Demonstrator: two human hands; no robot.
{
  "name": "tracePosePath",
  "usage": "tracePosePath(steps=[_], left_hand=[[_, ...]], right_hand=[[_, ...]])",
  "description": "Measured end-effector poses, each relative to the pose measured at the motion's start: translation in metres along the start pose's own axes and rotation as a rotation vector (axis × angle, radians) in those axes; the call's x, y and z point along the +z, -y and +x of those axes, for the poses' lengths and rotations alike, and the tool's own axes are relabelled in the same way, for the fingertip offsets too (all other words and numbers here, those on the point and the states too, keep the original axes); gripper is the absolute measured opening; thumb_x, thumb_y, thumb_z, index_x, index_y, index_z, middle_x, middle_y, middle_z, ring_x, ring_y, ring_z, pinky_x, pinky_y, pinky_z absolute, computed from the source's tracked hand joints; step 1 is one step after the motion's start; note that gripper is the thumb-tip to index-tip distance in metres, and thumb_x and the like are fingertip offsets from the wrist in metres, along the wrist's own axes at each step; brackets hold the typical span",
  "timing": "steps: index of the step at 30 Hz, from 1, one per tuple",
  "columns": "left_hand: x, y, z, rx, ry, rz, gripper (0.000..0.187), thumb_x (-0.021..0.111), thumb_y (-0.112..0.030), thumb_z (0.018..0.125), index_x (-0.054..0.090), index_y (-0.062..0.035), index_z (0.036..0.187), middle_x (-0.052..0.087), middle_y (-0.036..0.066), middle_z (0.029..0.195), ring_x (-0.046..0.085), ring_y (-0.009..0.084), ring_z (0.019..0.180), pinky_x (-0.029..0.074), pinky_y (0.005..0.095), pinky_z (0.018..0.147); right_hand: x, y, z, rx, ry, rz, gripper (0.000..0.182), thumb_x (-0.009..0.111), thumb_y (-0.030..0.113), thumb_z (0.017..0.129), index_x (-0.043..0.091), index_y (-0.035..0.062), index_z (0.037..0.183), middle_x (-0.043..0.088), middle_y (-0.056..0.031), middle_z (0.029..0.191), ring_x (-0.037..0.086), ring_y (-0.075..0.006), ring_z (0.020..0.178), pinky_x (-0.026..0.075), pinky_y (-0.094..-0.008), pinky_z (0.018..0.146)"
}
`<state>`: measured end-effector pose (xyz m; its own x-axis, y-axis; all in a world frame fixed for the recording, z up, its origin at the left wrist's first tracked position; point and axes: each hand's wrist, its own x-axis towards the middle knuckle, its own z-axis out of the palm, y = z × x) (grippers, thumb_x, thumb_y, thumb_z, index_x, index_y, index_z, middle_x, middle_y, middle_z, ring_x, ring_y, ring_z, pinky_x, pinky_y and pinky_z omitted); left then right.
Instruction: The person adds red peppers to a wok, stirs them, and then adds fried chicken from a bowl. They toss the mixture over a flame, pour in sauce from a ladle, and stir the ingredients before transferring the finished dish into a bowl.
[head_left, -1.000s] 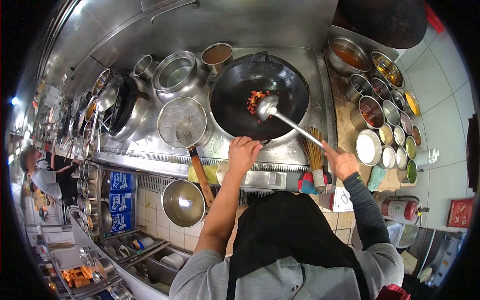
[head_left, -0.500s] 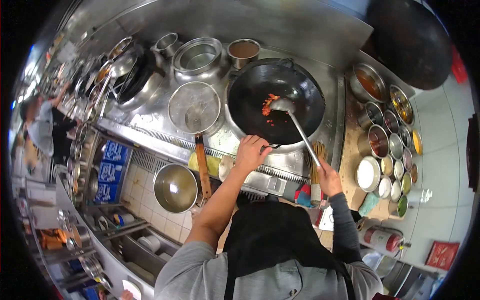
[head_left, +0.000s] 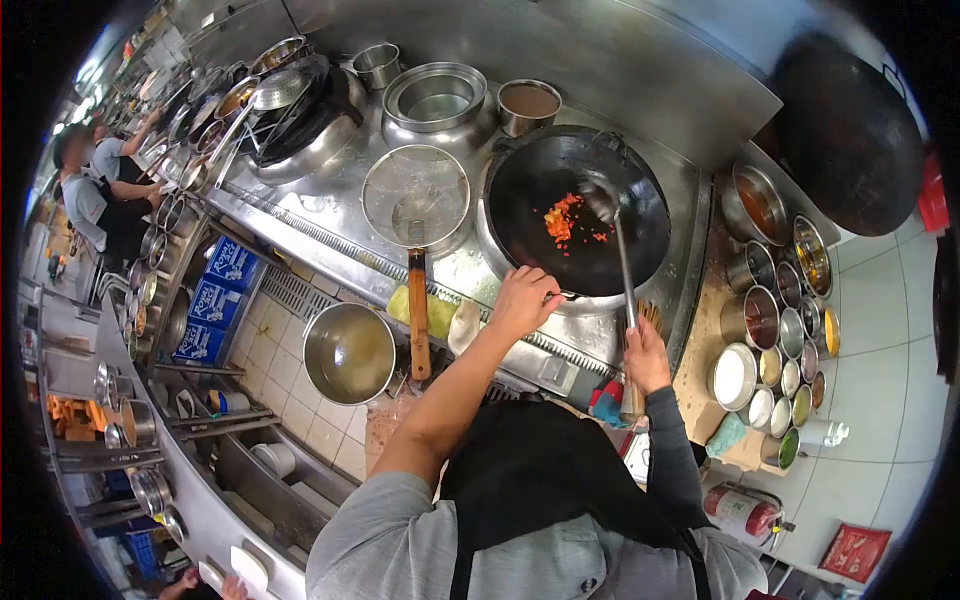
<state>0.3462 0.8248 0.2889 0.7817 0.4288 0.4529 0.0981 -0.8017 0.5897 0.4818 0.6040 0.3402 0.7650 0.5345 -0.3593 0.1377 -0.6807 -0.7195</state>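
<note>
My left hand (head_left: 525, 303) is closed around the handle at the near rim of a black wok (head_left: 520, 175). In my right hand (head_left: 647, 358) is the long handle of a metal ladle (head_left: 626, 270). The ladle's bowl is inside the wok, a little blurred, behind and right of some small red and orange chopped pieces (head_left: 562, 222). These pieces lie loosely on the wok's bottom, with a few scattered to the right. A bamboo brush (head_left: 648, 318) stands beside my right hand, partly hidden by it.
Left of the wok, a wire strainer (head_left: 415, 195) with a wooden handle rests across a round opening. Below it stands a pot of cloudy liquid (head_left: 349, 353). Several seasoning containers (head_left: 735, 375) crowd the right side. People (head_left: 85, 195) stand at the far left.
The ladle's bowl has moved back and right, away from the main heap. The chopped pieces now lie more spread out. My view has shifted slightly; my left hand stays on the wok handle.
</note>
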Motion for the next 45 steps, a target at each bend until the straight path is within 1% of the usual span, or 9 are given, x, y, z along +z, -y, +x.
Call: tracePosePath(steps=[2, 5, 10, 17, 21, 23, 31, 36, 45], left_hand=[[0.003, 0.003, 0.000, 0.001, -0.023, -0.023, 0.015, 0.074, -0.023, 0.075, 0.065, -0.0116, 0.081, 0.060, 0.004, 0.084, 0.056, 0.0259, 0.088, 0.042, 0.0408, 0.078], [0.003, 0.005, 0.001, -0.004, -0.007, -0.029, 0.016, 0.074, -0.023, 0.075, 0.066, -0.0108, 0.080, 0.060, 0.005, 0.084, 0.056, 0.0265, 0.089, 0.042, 0.0409, 0.078], [0.003, 0.003, 0.001, -0.012, -0.024, -0.044, 0.017, 0.075, -0.023, 0.075, 0.067, -0.0095, 0.080, 0.060, 0.007, 0.085, 0.056, 0.0290, 0.087, 0.043, 0.0408, 0.078], [0.002, -0.002, -0.004, -0.086, -0.104, -0.013, 0.019, 0.078, -0.026, 0.072, 0.070, -0.0121, 0.083, 0.055, 0.010, 0.093, 0.053, 0.0312, 0.091, 0.042, 0.0417, 0.080], [-0.001, -0.008, -0.004, -0.123, -0.104, 0.003, 0.019, 0.078, -0.027, 0.072, 0.070, -0.0120, 0.081, 0.055, 0.010, 0.092, 0.053, 0.0316, 0.091, 0.042, 0.0411, 0.081], [-0.002, -0.009, -0.003, -0.159, -0.068, 0.008, 0.020, 0.078, -0.028, 0.072, 0.070, -0.0120, 0.081, 0.055, 0.010, 0.092, 0.053, 0.0317, 0.092, 0.042, 0.0412, 0.082], [0.000, -0.008, 0.000, -0.163, -0.045, 0.020, 0.020, 0.078, -0.029, 0.072, 0.071, -0.0122, 0.081, 0.056, 0.010, 0.092, 0.053, 0.0319, 0.093, 0.042, 0.0420, 0.083], [-0.002, -0.010, -0.001, -0.176, -0.059, 0.026, 0.020, 0.077, -0.029, 0.072, 0.071, -0.0121, 0.080, 0.057, 0.010, 0.092, 0.053, 0.0319, 0.092, 0.042, 0.0423, 0.083], [0.000, -0.007, 0.000, -0.130, -0.051, 0.037, 0.017, 0.077, -0.026, 0.072, 0.071, -0.0121, 0.078, 0.056, 0.009, 0.089, 0.053, 0.0313, 0.088, 0.043, 0.0419, 0.080]], right_hand=[[0.012, -0.024, 0.016, -0.381, -0.268, -0.194, 0.047, 0.048, 0.024, 0.097, 0.042, 0.0026, 0.138, 0.061, -0.0330, 0.106, 0.062, -0.0440, 0.098, 0.050, -0.0427, 0.085], [0.029, -0.030, 0.006, -0.225, -0.268, -0.241, 0.047, 0.048, 0.023, 0.096, 0.042, 0.0015, 0.138, 0.059, -0.0335, 0.111, 0.060, -0.0442, 0.105, 0.048, -0.0415, 0.089], [0.019, 0.010, -0.038, 0.105, 0.191, 0.428, 0.049, 0.050, 0.020, 0.098, 0.038, 0.0071, 0.143, 0.045, -0.0010, 0.060, 0.042, -0.0095, 0.041, 0.036, -0.0284, 0.036], [0.008, 0.011, -0.045, 0.103, 0.300, 0.388, 0.049, 0.050, 0.020, 0.098, 0.037, 0.0084, 0.144, 0.049, -0.0020, 0.061, 0.043, -0.0095, 0.038, 0.036, -0.0292, 0.034], [0.013, -0.026, 0.015, -0.369, -0.100, -0.088, 0.044, 0.053, 0.020, 0.095, 0.049, 0.0005, 0.134, 0.067, -0.0233, 0.100, 0.068, -0.0287, 0.087, 0.053, -0.0359, 0.078], [0.006, -0.047, 0.053, -0.191, -0.080, 0.082, 0.043, 0.054, 0.021, 0.093, 0.052, 0.0001, 0.131, 0.062, -0.0280, 0.115, 0.061, -0.0342, 0.111, 0.045, -0.0351, 0.096], [0.000, -0.038, 0.082, -0.383, -0.158, -0.154, 0.046, 0.054, 0.030, 0.092, 0.053, 0.0082, 0.133, 0.060, -0.0278, 0.115, 0.059, -0.0391, 0.110, 0.047, -0.0411, 0.093], [-0.065, -0.038, 0.006, -0.473, -0.168, -0.695, 0.042, 0.057, 0.027, 0.091, 0.054, 0.0291, 0.133, 0.066, -0.0203, 0.080, 0.063, -0.0386, 0.067, 0.051, -0.0487, 0.065], [-0.132, -0.046, -0.094, -0.442, -0.260, -0.562, 0.040, 0.064, 0.013, 0.086, 0.062, 0.0142, 0.125, 0.063, -0.0223, 0.073, 0.063, -0.0388, 0.066, 0.048, -0.0442, 0.059]])
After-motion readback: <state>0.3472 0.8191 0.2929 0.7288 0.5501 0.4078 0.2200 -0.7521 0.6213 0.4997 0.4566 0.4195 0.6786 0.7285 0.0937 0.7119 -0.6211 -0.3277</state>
